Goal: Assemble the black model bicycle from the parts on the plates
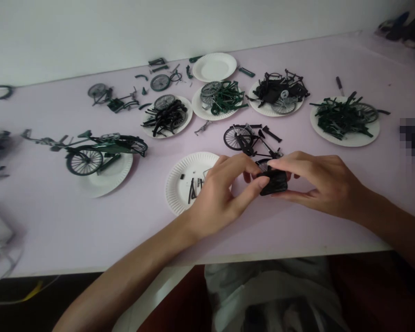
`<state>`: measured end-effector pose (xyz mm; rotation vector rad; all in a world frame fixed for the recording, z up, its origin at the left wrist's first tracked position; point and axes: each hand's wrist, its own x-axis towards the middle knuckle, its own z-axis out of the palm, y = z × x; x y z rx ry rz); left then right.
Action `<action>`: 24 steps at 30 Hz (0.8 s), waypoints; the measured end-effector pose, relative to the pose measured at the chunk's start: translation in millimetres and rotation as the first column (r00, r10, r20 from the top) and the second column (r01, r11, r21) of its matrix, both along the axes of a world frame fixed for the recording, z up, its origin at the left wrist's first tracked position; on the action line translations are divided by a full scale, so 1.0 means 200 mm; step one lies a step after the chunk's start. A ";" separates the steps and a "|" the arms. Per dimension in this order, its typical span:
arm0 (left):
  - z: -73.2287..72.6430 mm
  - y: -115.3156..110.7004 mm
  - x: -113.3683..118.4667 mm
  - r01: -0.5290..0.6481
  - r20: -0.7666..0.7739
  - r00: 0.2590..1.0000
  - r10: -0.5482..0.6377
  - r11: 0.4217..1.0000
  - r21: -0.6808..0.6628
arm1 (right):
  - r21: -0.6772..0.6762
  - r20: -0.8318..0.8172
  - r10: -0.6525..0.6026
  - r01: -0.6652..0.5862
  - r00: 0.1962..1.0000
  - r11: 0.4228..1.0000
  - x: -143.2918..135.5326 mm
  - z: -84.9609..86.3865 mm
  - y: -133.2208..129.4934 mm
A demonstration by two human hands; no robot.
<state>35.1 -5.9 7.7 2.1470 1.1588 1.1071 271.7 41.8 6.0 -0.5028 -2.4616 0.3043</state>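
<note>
Between my two hands is a small black box-shaped part (274, 182), which looks like a basket for a model bicycle. My left hand (228, 186) pinches its left side with thumb and fingers. On its right side, the thumb and fingers of my right hand (320, 184) close around it. Just beyond my fingers lies a partly built black model bicycle (249, 140), its near wheel partly hidden by my hands. Under my left hand, a white paper plate (173, 186) carries a few small black pieces.
Paper plates heaped with black and green bicycle parts (346, 117) stand across the table. A green model bicycle (103, 147) rests partly over another plate (122, 177) at left. Loose wheels and frames (122, 101) lie toward the wall. A screwdriver (339, 85) is at back right.
</note>
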 end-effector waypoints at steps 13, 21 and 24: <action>-0.02 0.04 -0.03 0.166 -0.382 0.924 0.013 0.887 0.431 | -0.421 -0.148 -0.151 0.076 0.977 0.904 -0.03 0.04 -0.03; -0.02 0.05 -0.04 0.155 -0.391 0.919 0.044 0.874 0.461 | -0.154 -0.010 -0.021 0.020 1.000 0.988 -0.01 -0.01 -0.01; -0.02 0.05 -0.04 0.178 -0.405 0.914 0.020 0.877 0.445 | -0.074 0.020 -0.023 0.025 1.000 0.997 0.00 -0.02 0.00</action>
